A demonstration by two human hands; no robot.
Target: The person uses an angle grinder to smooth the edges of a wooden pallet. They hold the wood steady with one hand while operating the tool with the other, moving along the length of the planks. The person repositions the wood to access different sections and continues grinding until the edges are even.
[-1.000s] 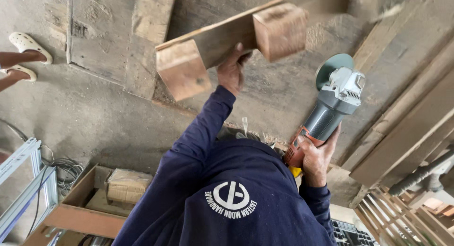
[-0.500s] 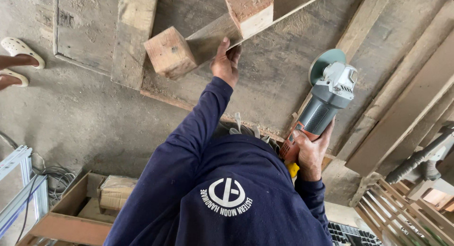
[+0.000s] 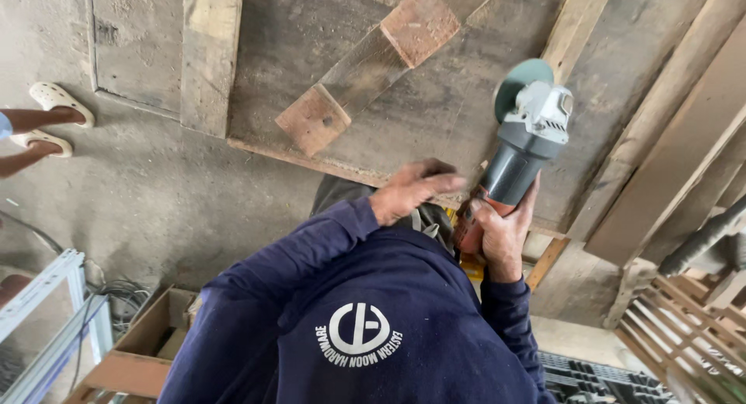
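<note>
So the left hand (image 3: pixel 416 188) has just let go of the plank with 2 blocks (image 3: pixel 365 66). It's pulled back near the chest, fingers loosely spread, holding nothing. The plank now lies by itself on the big board (image 3: pixel 435 109), well ahead of both hands. The right hand (image 3: pixel 501 237) stays wrapped around the angle grinder (image 3: pixel 524 136), disc pointing away. Looks like the piece is placed and ready to work on.

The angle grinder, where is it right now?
In the head view the angle grinder sits right of centre, gripped at its handle end by one hand, with its green disc guard pointing up over the large wooden board. The other hand is just beside it.
</note>
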